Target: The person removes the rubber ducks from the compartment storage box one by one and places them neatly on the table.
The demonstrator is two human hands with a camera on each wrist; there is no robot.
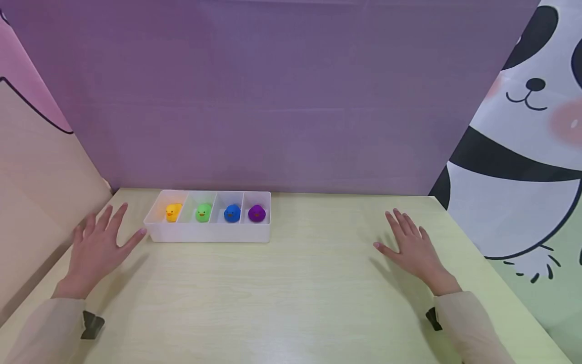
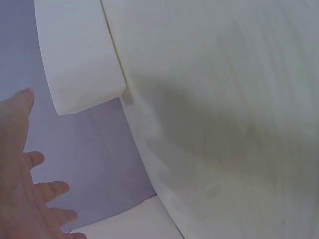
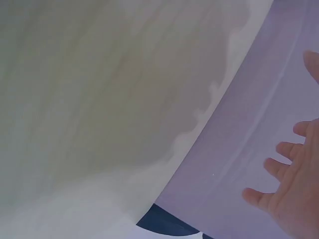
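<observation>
Pale wood desk (image 1: 291,293), purple backdrop, panda curtain on the right; both hands idle.
We note the white tray (image 1: 209,233) at the back left with one duck per compartment: yellow (image 1: 173,212), green (image 1: 203,212), blue (image 1: 232,213), purple (image 1: 256,213). All four look untouched; nothing is lifted yet. Left hand (image 1: 97,247) lies flat, fingers spread, thumb just beside the tray's corner. Right hand (image 1: 411,245) lies flat, spread, well apart from the tray.
</observation>
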